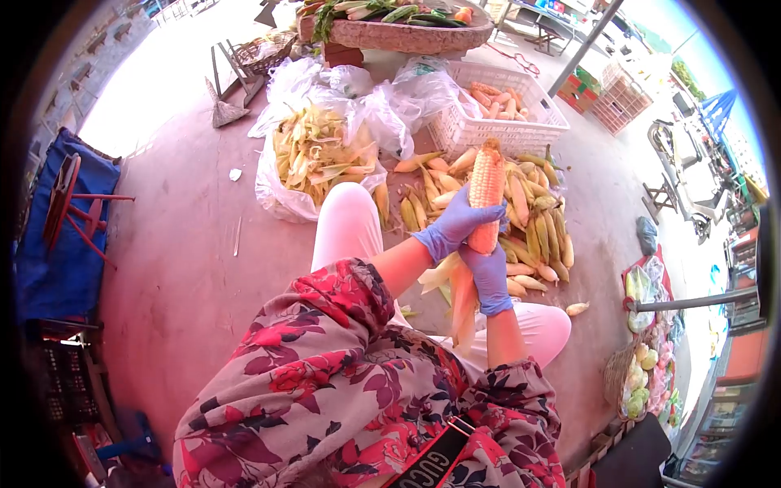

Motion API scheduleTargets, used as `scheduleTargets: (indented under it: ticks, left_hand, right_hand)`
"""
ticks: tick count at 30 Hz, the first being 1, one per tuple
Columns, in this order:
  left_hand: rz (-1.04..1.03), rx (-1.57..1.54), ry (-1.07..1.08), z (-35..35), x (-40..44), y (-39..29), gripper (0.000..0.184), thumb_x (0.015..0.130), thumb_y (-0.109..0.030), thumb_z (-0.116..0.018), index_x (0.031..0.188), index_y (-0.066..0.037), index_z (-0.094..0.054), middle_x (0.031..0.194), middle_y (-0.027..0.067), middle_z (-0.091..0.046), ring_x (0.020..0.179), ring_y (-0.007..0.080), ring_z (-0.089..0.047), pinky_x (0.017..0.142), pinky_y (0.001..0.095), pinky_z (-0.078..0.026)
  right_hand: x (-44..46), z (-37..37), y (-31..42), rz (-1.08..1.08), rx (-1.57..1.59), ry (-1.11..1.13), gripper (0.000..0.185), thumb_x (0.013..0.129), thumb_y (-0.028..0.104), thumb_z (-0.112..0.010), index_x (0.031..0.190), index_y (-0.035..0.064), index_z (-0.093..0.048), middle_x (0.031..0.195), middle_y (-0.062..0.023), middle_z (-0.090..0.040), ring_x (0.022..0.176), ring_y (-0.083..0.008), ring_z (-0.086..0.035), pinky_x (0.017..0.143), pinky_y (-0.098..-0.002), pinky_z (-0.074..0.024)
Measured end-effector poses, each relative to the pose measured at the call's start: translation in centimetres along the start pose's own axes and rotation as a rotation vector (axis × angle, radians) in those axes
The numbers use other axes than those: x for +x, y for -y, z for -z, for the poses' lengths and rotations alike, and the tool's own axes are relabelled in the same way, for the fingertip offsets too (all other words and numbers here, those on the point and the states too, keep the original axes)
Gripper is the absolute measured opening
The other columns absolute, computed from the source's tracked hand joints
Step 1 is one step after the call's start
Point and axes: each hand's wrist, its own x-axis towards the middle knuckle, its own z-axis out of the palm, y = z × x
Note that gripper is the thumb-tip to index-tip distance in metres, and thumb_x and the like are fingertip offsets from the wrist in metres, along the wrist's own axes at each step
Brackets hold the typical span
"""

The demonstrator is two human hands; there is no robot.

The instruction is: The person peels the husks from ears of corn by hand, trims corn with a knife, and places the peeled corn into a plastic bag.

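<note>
Corn [487, 183] stands tilted slightly between both hands, the left hand [457, 221] gripping its side and the right hand [490, 281] its base, apparently for steadiness. Beyond, husked ears [541, 232] lie within reach; a husk bag [273, 193] and cob crate [492, 135] seemingly keep their contents apart.

The left hand [462, 221] and right hand [488, 278] wear thin blue-violet gloves [442, 236]. The top [382, 376] is greyish-pink, florally patterned in red and dark purple, its sleeves [346, 297] loose; trousers [348, 228] pale; black strap [427, 464] lettered "GUCC".
</note>
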Motion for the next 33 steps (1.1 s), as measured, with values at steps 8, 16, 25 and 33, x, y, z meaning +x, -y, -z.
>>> scheduleTargets:
  ticks: [8, 16, 25, 33]
  left_hand:
    - [0.036, 0.303, 0.037, 1.9, -1.4, 0.4, 0.055, 0.066, -0.011, -0.069, 0.113, -0.001, -0.044, 0.088, 0.0085, -0.057, 0.074, 0.0167, -0.059, 0.065, 0.03, -0.052]
    - [0.907, 0.404, 0.702, 5.8, -1.9, 1.0, 0.049, 0.065, -0.007, -0.071, 0.109, 0.0, -0.05, 0.088, 0.0082, -0.059, 0.07, 0.0141, -0.059, 0.062, 0.029, -0.053]
    - [0.219, 0.27, 0.082, 7.3, -4.4, -3.2, 0.077, 0.066, -0.018, -0.078, 0.129, -0.004, -0.036, 0.117, 0.0067, -0.052, 0.102, 0.018, -0.054, 0.084, 0.0311, -0.047]
    - [-0.068, 0.917, -0.132, 7.7, -5.1, -2.5, 0.062, 0.067, -0.019, -0.074, 0.119, -0.006, -0.044, 0.1, 0.0139, -0.061, 0.091, 0.0261, -0.061, 0.077, 0.0336, -0.048]
  right_hand:
    - [-1.7, 0.0, -1.8, -0.14, 0.036, 0.348, 0.041, 0.068, 0.006, -0.065, 0.107, 0.0039, -0.053, 0.097, -0.0033, -0.056, 0.089, -0.0141, -0.055, 0.078, -0.028, -0.0447]
    - [-2.2, 0.9, -6.6, 0.416, -0.938, 0.826, 0.036, 0.07, 0.024, -0.056, 0.1, 0.0052, -0.055, 0.098, -0.0164, -0.059, 0.087, -0.0304, -0.057, 0.078, -0.0379, -0.0472]
    - [8.1, 6.2, 5.2, 0.282, -0.621, -0.08, 0.036, 0.072, 0.033, -0.072, 0.087, 0.0048, -0.056, 0.082, -0.0105, -0.062, 0.073, -0.0185, -0.061, 0.066, -0.0296, -0.0488]
    - [18.6, -7.7, 15.7, 0.889, -0.149, -0.081, 0.057, 0.077, 0.047, -0.065, 0.106, -0.0017, -0.055, 0.089, -0.0075, -0.058, 0.078, -0.0114, -0.053, 0.071, -0.0257, -0.0434]
